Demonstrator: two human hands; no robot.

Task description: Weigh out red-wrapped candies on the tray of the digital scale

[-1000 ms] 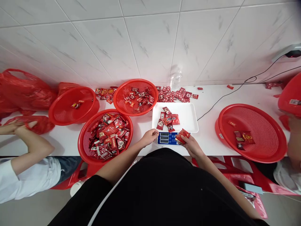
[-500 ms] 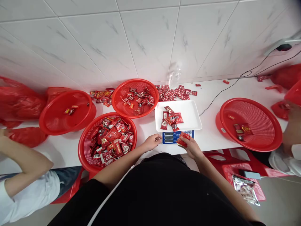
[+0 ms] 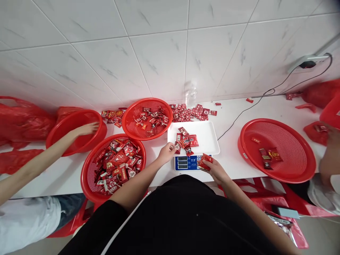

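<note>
On the blue scale [image 3: 182, 163] sits a white tray [image 3: 205, 136] with several small red snack packets [image 3: 193, 140] lying at its left. My left hand [image 3: 167, 152] is over the tray's front left edge, its thumb and fingers closed at a small packet [image 3: 177, 147] with a pale print. Just right of the scale's display, my right hand [image 3: 217, 171] is closed around red snack packets [image 3: 205, 162], held above the scale's front. How many it holds is hidden by the fingers.
Left of the scale stand a full red basket [image 3: 84, 170] of packets and a partly filled one [image 3: 124, 122]. Another red basket [image 3: 278, 124] stands right. A co-worker's hand [image 3: 89, 129] reaches into the far-left basket [image 3: 50, 140]. A clear bottle [image 3: 191, 95] and cable [image 3: 239, 117] lie behind.
My left hand has moved up and forward from beside the scale to the packets on the tray. My right hand still holds its packets. The co-worker at left has reached into a basket.
</note>
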